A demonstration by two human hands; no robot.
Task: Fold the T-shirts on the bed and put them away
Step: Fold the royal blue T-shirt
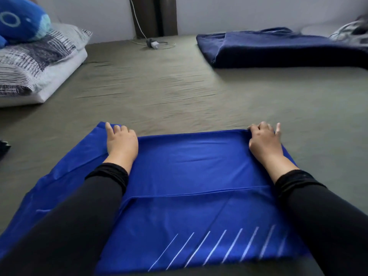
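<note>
Head view, T-shirt (195, 168) far edge under fingers (114, 129)

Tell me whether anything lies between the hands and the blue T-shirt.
Nothing visible does. The left hand rests on the blue T-shirt near its far left corner, and the right hand grips its far right edge. Both are already in contact with the cloth.
</note>
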